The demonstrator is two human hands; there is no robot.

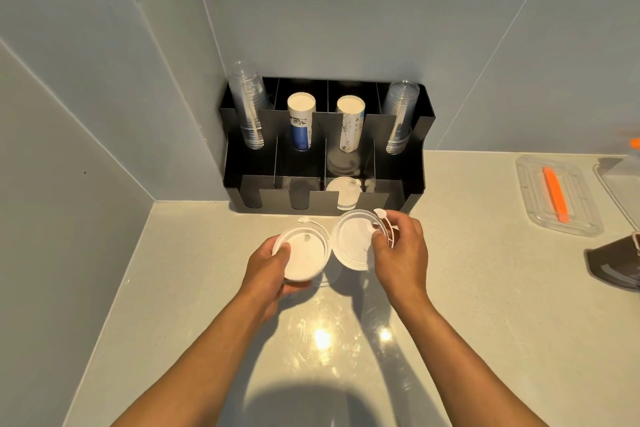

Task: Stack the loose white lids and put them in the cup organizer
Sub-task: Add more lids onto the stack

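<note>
Black slotted plastic cup organizer [420, 149] holds cup stacks behind, white round lids [343, 192] in one front slot — left hand [268, 272] and right hand [401, 253] each have fingers clamped on a loose white plastic lid [304, 258].

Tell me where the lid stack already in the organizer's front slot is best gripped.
By its outer rim, from above: the white lid stack lies flat in the black organizer, walled on both sides by dividers, so fingers probably only fit through the open top and front notch.

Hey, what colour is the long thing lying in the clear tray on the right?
Orange, seen in the head view, lying in the clear tray.
</note>
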